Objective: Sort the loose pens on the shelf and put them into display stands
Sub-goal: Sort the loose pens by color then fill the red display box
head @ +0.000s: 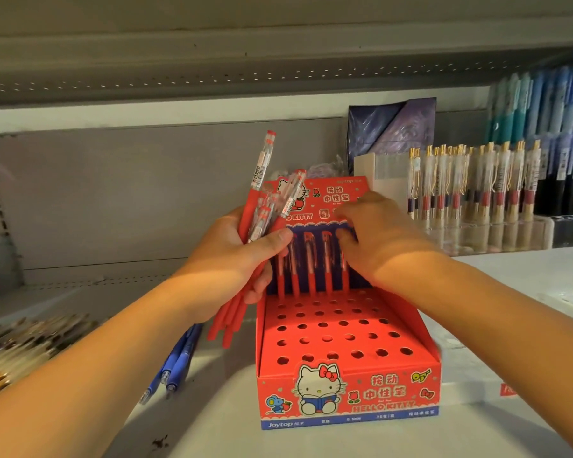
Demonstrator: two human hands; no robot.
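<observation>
Now in the left grip (235,256): a bundle of red pens (262,206) is clasped, fingers and thumb wrapped round the barrels, clicker ends up. It is held just beside the stand, presumably so the next pen can be drawn off quickly.
Right grip (377,239): the top of the fifth pen (344,279) is pinched at the thumb, though the fingertips are partly hidden. The pen appears to be seated in its hole.
Display stand (344,328): a red Hello Kitty card box is set on the shelf (510,269), front facing out. Pens are held upright and apart by its perforated deck.
Back row (310,262): five red pens are stood tips down. The rear is filled first, likely so that later rows need not be reached over.
Empty holes (327,338): every row in front is unfilled, so the task is judged to be at an early stage.
Blue pens (176,361): these are laid loose on the shelf left of the stand, apparently set apart by colour.
</observation>
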